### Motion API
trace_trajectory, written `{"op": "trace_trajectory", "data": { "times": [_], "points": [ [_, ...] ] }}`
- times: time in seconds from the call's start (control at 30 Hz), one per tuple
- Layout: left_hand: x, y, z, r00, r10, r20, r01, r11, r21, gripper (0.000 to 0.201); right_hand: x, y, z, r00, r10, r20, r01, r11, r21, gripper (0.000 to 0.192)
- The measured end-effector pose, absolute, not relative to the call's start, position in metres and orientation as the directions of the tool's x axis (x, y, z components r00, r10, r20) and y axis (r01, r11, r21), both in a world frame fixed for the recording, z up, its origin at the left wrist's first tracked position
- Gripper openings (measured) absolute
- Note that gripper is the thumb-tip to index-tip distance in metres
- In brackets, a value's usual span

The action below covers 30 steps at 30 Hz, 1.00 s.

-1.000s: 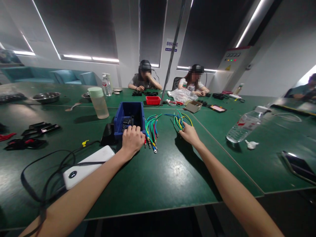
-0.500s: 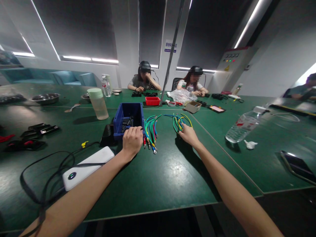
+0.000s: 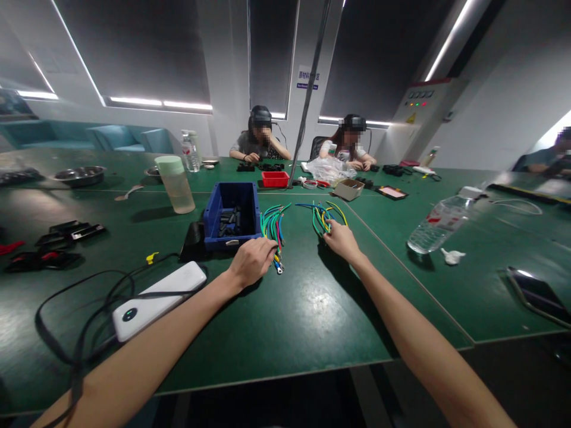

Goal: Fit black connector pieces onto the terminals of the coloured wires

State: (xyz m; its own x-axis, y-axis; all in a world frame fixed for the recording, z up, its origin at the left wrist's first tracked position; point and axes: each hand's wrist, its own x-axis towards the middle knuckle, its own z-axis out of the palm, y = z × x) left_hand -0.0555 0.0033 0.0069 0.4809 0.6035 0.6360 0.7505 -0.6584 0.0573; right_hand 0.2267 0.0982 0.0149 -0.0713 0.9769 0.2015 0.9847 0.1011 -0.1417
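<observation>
My left hand point(image 3: 252, 261) lies on the green table point(image 3: 289, 321) just in front of the blue bin point(image 3: 213, 221). Its curled fingers meet the terminal ends of the left bundle of coloured wires point(image 3: 272, 221); I cannot see whether they grip one. Black parts lie inside the bin. My right hand point(image 3: 339, 241) reaches further right, and its fingertips pinch the near end of a second bundle of green, yellow and blue wires point(image 3: 322, 213).
A white power bank point(image 3: 156, 300) with black cables lies near left, with black and red parts point(image 3: 53, 238) further left. A pale cup point(image 3: 175, 184), a lying water bottle point(image 3: 439, 223) and a phone point(image 3: 537, 297) are also on the table. Two people work opposite, by a red tray point(image 3: 275, 179).
My left hand has left the bin's front edge and slid down and right to the wire terminals. My right hand has stayed at the right bundle.
</observation>
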Motion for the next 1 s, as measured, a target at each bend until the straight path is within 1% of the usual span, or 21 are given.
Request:
{"op": "trace_trajectory", "data": {
  "times": [0.07,0.2,0.37,0.5,0.63,0.77,0.93,1.0],
  "points": [
    [-0.054,0.001,0.007,0.526,0.609,0.593,0.717,-0.693,0.075,0.022,0.226,0.097,0.016,-0.070,0.977,0.203,0.985,0.100,-0.142,0.046],
    [-0.052,-0.003,0.008,0.557,0.668,0.494,0.721,-0.684,0.112,0.024,0.224,0.095,0.016,-0.067,0.976,0.206,0.986,0.097,-0.137,0.045],
    [-0.051,-0.007,0.008,0.558,0.742,0.372,0.761,-0.637,0.128,0.023,0.221,0.095,0.015,-0.068,0.976,0.207,0.987,0.096,-0.129,0.045],
    [-0.049,-0.007,0.008,0.514,0.808,0.287,0.814,-0.565,0.132,0.031,0.217,0.092,0.017,-0.052,0.971,0.232,0.989,0.082,-0.122,0.042],
    [-0.048,-0.006,0.009,0.472,0.841,0.263,0.839,-0.520,0.159,0.038,0.210,0.087,0.019,-0.060,0.961,0.271,0.983,0.104,-0.154,0.036],
    [-0.047,-0.006,0.012,0.453,0.856,0.249,0.852,-0.498,0.162,0.044,0.201,0.083,0.019,-0.093,0.953,0.287,0.974,0.147,-0.171,0.032],
    [-0.047,-0.008,0.013,0.443,0.862,0.246,0.858,-0.487,0.161,0.041,0.185,0.077,0.012,-0.167,0.941,0.294,0.959,0.225,-0.174,0.028],
    [-0.047,-0.008,0.013,0.439,0.862,0.251,0.863,-0.483,0.150,0.038,0.176,0.073,0.008,-0.189,0.940,0.282,0.956,0.242,-0.165,0.029]
  ]
}}
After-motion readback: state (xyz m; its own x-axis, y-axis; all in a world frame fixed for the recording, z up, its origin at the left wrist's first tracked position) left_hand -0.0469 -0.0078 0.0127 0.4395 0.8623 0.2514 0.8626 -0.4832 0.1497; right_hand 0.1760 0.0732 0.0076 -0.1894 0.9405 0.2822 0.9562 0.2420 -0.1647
